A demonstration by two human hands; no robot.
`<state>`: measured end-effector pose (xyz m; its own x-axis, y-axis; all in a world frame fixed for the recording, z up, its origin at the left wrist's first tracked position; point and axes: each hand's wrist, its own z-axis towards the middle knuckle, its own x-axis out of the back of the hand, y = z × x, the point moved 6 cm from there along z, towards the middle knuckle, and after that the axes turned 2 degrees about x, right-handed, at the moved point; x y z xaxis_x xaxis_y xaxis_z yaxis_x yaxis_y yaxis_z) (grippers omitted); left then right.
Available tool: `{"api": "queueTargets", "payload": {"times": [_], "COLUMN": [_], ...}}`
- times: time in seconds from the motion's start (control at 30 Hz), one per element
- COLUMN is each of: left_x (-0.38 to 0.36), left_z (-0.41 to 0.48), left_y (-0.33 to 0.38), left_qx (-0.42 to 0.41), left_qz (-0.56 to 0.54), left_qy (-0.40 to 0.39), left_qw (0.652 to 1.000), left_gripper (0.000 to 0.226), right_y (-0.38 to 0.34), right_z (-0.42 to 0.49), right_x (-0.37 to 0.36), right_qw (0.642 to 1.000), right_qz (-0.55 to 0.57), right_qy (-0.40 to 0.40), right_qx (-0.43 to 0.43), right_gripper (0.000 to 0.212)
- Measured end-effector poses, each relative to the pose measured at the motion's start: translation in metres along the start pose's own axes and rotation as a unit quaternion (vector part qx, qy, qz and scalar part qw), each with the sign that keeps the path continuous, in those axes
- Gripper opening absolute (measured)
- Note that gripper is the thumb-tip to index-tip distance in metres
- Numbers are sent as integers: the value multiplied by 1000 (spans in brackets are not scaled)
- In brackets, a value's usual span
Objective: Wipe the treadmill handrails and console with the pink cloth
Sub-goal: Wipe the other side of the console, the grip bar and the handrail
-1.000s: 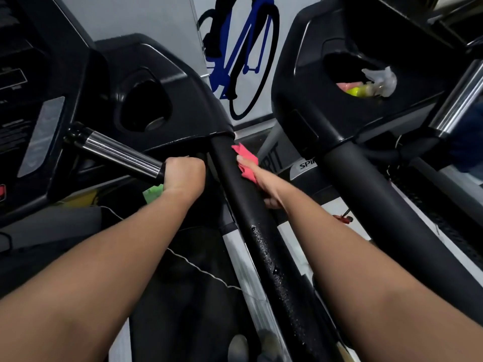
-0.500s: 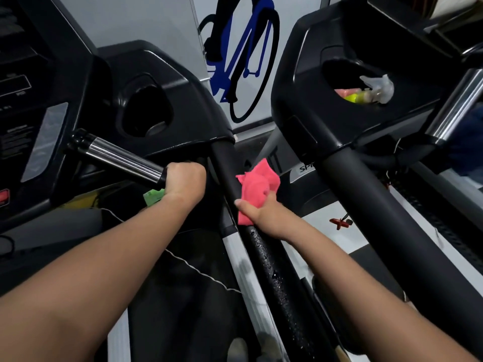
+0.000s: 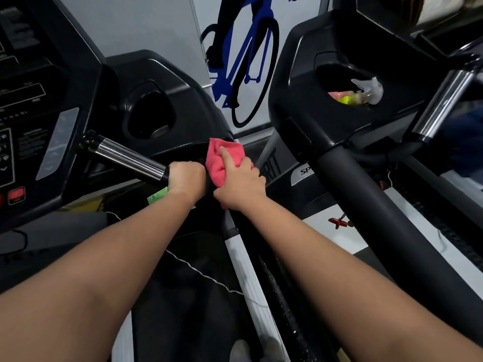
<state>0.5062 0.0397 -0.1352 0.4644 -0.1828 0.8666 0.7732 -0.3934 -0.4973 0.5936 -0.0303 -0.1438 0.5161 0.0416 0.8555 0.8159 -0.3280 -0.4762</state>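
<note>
Right hand [image 3: 241,182] has slid pink cloth [image 3: 222,159] up handrail [image 3: 282,304]; left hand [image 3: 185,176] unmoved.

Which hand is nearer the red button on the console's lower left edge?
Left. The left hand grips the end of the chrome grip bar, to the right of the red button. The right hand, holding the pink cloth, is farther right.

White letters "SP" are showing on a silver badge [image 3: 303,173] on the neighbouring treadmill [image 3: 366,205], the rest running off behind its black handrail. Just left, large dark letters "RIT" are standing on the grey upright [image 3: 271,159]. The console panel [image 3: 23,105] is carrying small print, too blurred to read.
</note>
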Motion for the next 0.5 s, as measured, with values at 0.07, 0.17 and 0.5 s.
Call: {"api": "queueTargets", "payload": {"times": [0.07,0.17,0.5], "left_x": [1,1,-5], "left_z": [-1,-2,0], "left_y": [0,0,0], "left_qx": [1,-1,-2], "left_qz": [7,9,13], "left_qy": [3,9,29], "left_qw": [1000,1000,999], "left_gripper": [17,18,16], "right_y": [1,6,62], "right_z": [-13,-41,-38], "right_x": [2,-2,-26], "right_qw": [999,994,903], "right_qz": [-31,-79,406], "right_qy": [-5,-9,-126], "right_qx": [30,78,-55], "right_gripper": [96,94,96]}}
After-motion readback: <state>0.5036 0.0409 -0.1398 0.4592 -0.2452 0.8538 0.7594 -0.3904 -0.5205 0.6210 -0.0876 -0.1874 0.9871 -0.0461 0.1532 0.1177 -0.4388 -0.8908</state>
